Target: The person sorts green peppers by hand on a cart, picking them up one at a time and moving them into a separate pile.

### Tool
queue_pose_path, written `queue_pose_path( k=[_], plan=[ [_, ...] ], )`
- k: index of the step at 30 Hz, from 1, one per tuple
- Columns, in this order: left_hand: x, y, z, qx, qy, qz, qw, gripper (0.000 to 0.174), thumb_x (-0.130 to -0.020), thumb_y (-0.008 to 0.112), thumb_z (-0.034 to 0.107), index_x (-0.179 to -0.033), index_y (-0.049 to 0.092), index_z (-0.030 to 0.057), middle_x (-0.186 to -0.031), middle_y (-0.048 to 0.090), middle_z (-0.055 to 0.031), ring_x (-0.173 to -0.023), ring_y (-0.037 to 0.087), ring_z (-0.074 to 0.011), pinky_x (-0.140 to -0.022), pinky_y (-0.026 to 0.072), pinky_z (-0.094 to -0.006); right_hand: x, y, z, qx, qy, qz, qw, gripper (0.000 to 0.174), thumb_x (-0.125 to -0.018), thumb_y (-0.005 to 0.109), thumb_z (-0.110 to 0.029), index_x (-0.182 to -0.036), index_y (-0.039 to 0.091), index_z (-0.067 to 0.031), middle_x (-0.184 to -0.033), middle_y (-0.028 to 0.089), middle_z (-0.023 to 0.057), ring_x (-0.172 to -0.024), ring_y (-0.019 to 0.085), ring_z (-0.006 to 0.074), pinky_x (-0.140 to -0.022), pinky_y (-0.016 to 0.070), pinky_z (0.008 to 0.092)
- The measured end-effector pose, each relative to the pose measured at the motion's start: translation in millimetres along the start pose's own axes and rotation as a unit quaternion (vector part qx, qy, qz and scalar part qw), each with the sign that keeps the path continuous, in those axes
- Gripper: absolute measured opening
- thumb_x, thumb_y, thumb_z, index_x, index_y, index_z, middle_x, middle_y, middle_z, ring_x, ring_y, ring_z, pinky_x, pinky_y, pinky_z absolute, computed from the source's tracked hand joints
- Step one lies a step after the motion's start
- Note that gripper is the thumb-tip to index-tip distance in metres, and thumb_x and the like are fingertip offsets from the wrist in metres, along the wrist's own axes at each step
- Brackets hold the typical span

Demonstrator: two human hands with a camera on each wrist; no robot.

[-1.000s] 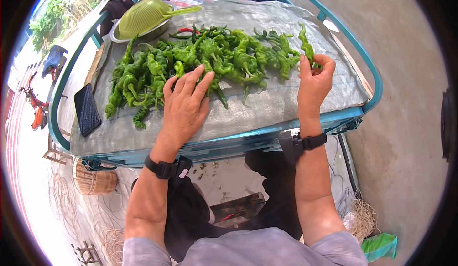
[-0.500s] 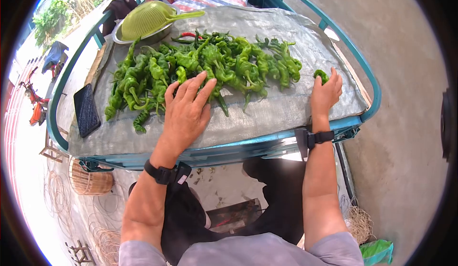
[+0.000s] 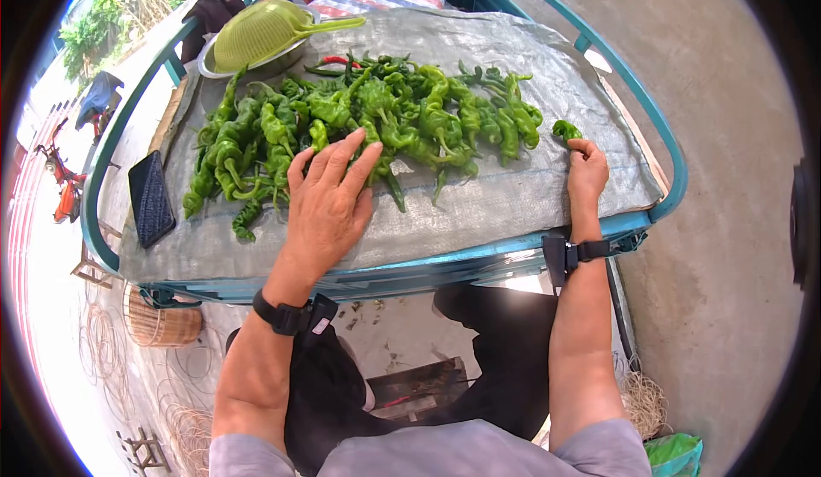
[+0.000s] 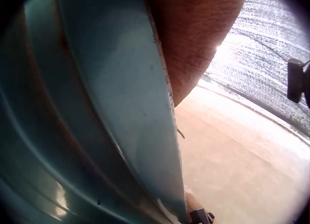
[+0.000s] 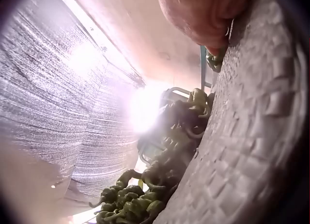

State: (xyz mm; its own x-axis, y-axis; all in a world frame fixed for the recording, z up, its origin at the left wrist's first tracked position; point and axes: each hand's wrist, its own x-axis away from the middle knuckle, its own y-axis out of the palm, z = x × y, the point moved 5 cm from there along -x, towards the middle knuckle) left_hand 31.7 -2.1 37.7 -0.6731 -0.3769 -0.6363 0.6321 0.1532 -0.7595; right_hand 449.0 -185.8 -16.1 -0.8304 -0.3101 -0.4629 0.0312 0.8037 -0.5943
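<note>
A pile of twisted green peppers is spread over a grey woven sheet. At the front of the pile, my left hand rests with fingers spread, fingertips touching the nearest peppers. To the right, apart from the pile, my right hand has curled fingers and pinches the near end of a single green pepper. In the right wrist view that pepper shows at the fingertips, low over the sheet. The left wrist view shows mostly the blue metal edge and part of the hand.
A yellow-green strainer lies over a metal bowl at the back left. One red pepper is at the pile's back. A dark phone lies at the left. Blue rails bound the cart bed.
My right hand has moved right and toward me with a green pepper, lowering it to the sheet away from the pile. My left hand has stayed nearly in place.
</note>
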Motion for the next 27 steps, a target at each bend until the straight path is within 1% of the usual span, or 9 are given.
queue_pose_path(
  k=[2,5,6,10,13,16,20,23,27],
  plan=[
    [0.2,0.1,0.3,-0.002,-0.001,0.001,1.000,0.063,-0.080,0.070,0.005,-0.141,0.056,0.0151,-0.148,0.052,-0.0055,-0.129,0.052,-0.0254,-0.115,0.0286,-0.0455,5.6,-3.6,-4.9,0.014,0.013,0.004,1.000,0.017,-0.086,0.068,-0.022,-0.099,0.078,-0.0196,-0.103,0.072,0.0077,-0.103,0.064,0.0305,-0.093,0.0473,0.0466],
    [0.5,0.0,0.2,0.001,0.003,0.005,1.000,0.063,-0.080,0.070,0.005,-0.141,0.056,0.0147,-0.148,0.052,-0.0055,-0.129,0.052,-0.0256,-0.115,0.0286,-0.0455,32.5,-15.7,-48.0,0.022,0.013,0.006,1.000,0.018,-0.085,0.069,-0.022,-0.100,0.078,-0.0208,-0.103,0.072,0.0065,-0.099,0.065,0.0296,-0.093,0.0475,0.0443],
    [0.2,-0.6,0.5,0.003,0.003,0.004,1.000,0.063,-0.080,0.070,0.005,-0.141,0.056,0.0146,-0.148,0.052,-0.0055,-0.129,0.052,-0.0256,-0.115,0.0286,-0.0455,35.2,-12.9,-54.2,0.012,-0.005,-0.017,1.000,0.017,-0.085,0.068,-0.024,-0.099,0.078,-0.0221,-0.102,0.073,0.0053,-0.101,0.065,0.0293,-0.095,0.0467,0.0453],
    [-0.2,-2.0,0.7,0.009,0.004,0.008,1.000,0.063,-0.080,0.069,0.006,-0.141,0.056,0.0143,-0.148,0.052,-0.0055,-0.129,0.052,-0.0255,-0.115,0.0284,-0.0453,47.6,-2.4,-61.5,0.064,0.045,-0.143,0.987,0.016,-0.082,0.070,-0.025,-0.096,0.078,-0.0215,-0.105,0.072,0.0044,-0.112,0.062,0.0295,-0.098,0.0458,0.0476],
    [1.5,-1.7,0.1,0.013,0.006,0.009,1.000,0.063,-0.081,0.069,0.006,-0.141,0.056,0.0143,-0.148,0.051,-0.0055,-0.128,0.053,-0.0254,-0.115,0.0281,-0.0450,51.8,-12.2,-72.7,0.124,-0.040,-0.090,0.987,0.018,-0.080,0.070,-0.019,-0.097,0.076,-0.0211,-0.115,0.069,0.0043,-0.117,0.059,0.0316,-0.100,0.0442,0.0464],
    [2.1,-1.3,-1.0,0.014,0.010,0.012,1.000,0.062,-0.081,0.069,0.006,-0.141,0.055,0.0146,-0.149,0.051,-0.0054,-0.128,0.052,-0.0252,-0.115,0.0280,-0.0450,59.9,-26.0,-115.2,0.047,-0.239,0.096,0.965,0.025,-0.078,0.073,-0.012,-0.101,0.074,-0.0217,-0.123,0.065,0.0028,-0.121,0.053,0.0321,-0.103,0.0411,0.0457],
    [3.3,-0.8,-1.7,0.017,0.011,0.016,1.000,0.062,-0.082,0.069,0.007,-0.142,0.055,0.0154,-0.149,0.050,-0.0049,-0.129,0.052,-0.0246,-0.116,0.0275,-0.0454,87.5,-8.2,-176.5,0.100,-0.353,0.016,0.930,0.031,-0.073,0.080,-0.012,-0.101,0.074,-0.0207,-0.120,0.063,0.0005,-0.120,0.050,0.0289,-0.103,0.0383,0.0454],
    [4.2,0.7,-3.8,0.017,0.011,0.018,1.000,0.062,-0.082,0.069,0.007,-0.141,0.056,0.0159,-0.149,0.050,-0.0049,-0.130,0.051,-0.0240,-0.116,0.0270,-0.0453,87.8,8.9,-182.2,0.140,-0.376,0.001,0.916,0.027,-0.073,0.079,-0.011,-0.098,0.075,-0.0199,-0.115,0.065,-0.0002,-0.117,0.052,0.0276,-0.103,0.0378,0.0447],
    [5.2,1.8,-5.4,0.023,0.014,0.021,0.999,0.062,-0.082,0.069,0.007,-0.141,0.055,0.0158,-0.149,0.050,-0.0049,-0.131,0.051,-0.0234,-0.115,0.0272,-0.0448,84.0,19.0,-182.6,0.117,-0.384,0.007,0.916,0.021,-0.074,0.079,-0.011,-0.094,0.075,-0.0184,-0.104,0.069,-0.0015,-0.109,0.056,0.0254,-0.102,0.0374,0.0432]
  ],
)
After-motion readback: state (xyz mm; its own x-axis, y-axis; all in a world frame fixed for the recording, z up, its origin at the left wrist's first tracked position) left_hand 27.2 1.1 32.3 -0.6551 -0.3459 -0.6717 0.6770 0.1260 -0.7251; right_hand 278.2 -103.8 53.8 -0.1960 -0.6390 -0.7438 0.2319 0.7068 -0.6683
